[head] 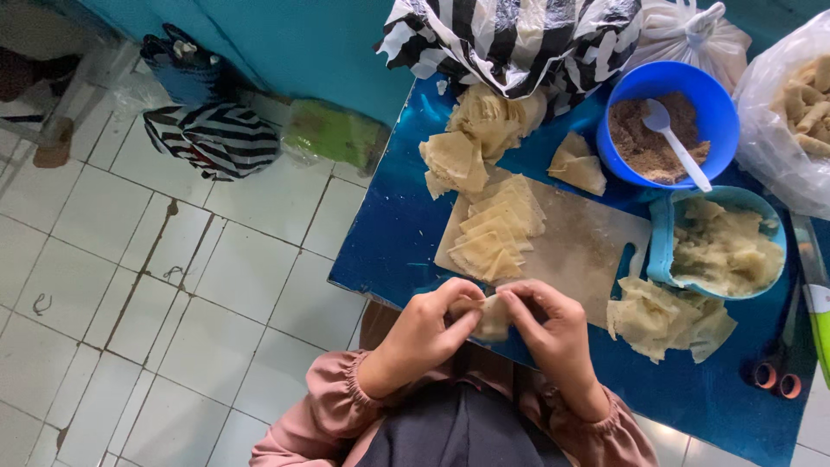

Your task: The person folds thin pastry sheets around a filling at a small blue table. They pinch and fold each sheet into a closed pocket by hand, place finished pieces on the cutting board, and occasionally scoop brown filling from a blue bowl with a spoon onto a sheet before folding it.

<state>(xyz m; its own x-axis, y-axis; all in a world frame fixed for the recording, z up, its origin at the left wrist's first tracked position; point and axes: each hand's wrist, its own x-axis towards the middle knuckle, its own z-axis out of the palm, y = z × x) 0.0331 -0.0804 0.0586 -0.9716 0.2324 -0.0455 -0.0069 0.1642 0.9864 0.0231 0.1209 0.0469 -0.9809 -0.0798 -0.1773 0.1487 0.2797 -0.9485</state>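
A blue table (389, 242) stands on a white tile floor (173, 285). On the table lies a wooden board (579, 251) with a pile of thin dough squares (497, 229). Behind it sits a blue bowl (713, 108) of brown filling with a white spoon (679, 143). Near the front edge of the table, the left hand (424, 333) and the right hand (553, 333) are close together. Both pinch one small dough piece (494, 318) with their fingertips. It sits right between the two hands, just in front of the board.
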